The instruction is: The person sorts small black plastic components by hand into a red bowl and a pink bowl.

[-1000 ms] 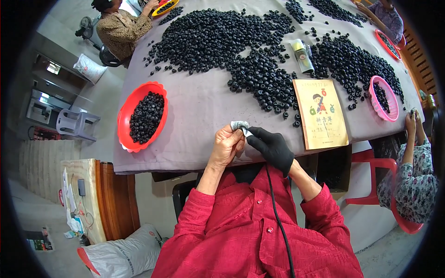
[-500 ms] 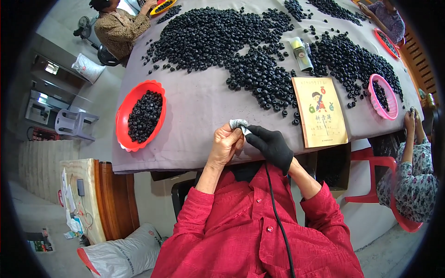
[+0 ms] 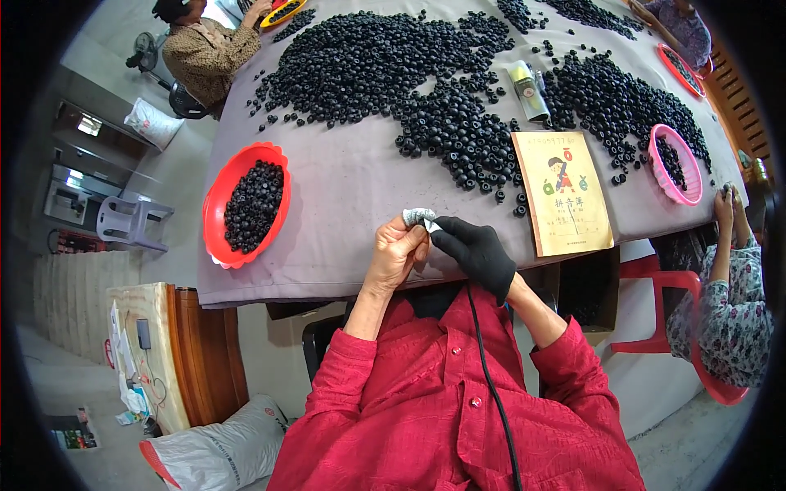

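Observation:
In front of me, over the table's near edge, my two hands meet with their fingertips pinched together. My left hand (image 3: pixel 395 255) is bare except for a grey-white cover (image 3: pixel 418 215) on one fingertip. A black glove covers my right hand (image 3: pixel 481 255), and a small white tip (image 3: pixel 431 226) shows at its thumb and finger. Whatever lies between the fingers is too hidden to make out. Farther along the table spreads a big heap of small black bead-like round pieces (image 3: pixel 352 69). A red scalloped basin (image 3: pixel 214 214) to the left holds more of them.
Right of my hands lies a yellow booklet (image 3: pixel 565 225), with a clear pouch (image 3: pixel 528 92) beyond it. A pink basket (image 3: pixel 692 184) and another heap (image 3: pixel 610 98) are at the right. Other people sit around the table. A black cord (image 3: pixel 485 360) runs down my red shirt.
My hands remain pinched together in nearly the same place. Little differs apart from a slight shift of the whole view.

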